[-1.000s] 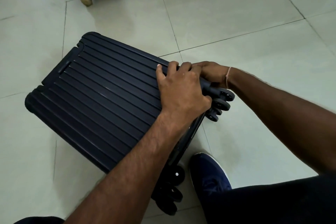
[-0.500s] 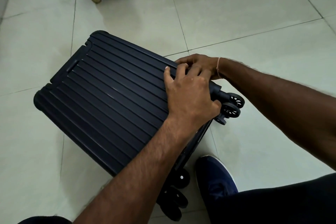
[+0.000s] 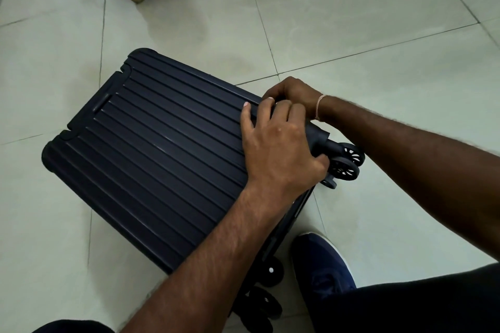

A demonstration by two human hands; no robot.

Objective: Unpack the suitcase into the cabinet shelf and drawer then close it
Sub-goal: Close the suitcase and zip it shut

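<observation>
Head view: dark navy ribbed suitcase (image 3: pixel 162 159) lies flat, closed, wheels showing.

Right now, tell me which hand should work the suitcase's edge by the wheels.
Probably the right hand: its fingers curl over the suitcase edge beside the wheels. The left hand lies flat on the lid, steadying it.

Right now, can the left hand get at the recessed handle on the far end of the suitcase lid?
Probably yes. The left hand lies flat on the suitcase near the wheels, and the ribbed lid between it and the recessed handle is bare. The right hand stays off to the side.
</observation>
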